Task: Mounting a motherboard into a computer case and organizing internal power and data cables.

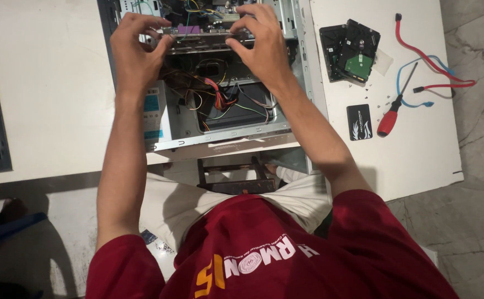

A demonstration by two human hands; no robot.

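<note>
Expansion card [206, 39] sits inside open computer case [303, 83], pinched at both ends: left hand [134, 52] on its left end, right hand [261, 47] on its right. Hard drives [350, 52], red-handled screwdriver [396, 105], cables [430, 66] lie right of right hand.

The shirt [286, 254] is dark red with white and orange print; the table [48, 83] is white; at 2 o'clock the screwdriver [397, 102] has a red-and-black handle, the cables [430, 61] are red and blue, the two drives [350, 50] black with one green board; the case [220, 72] is grey metal
</note>
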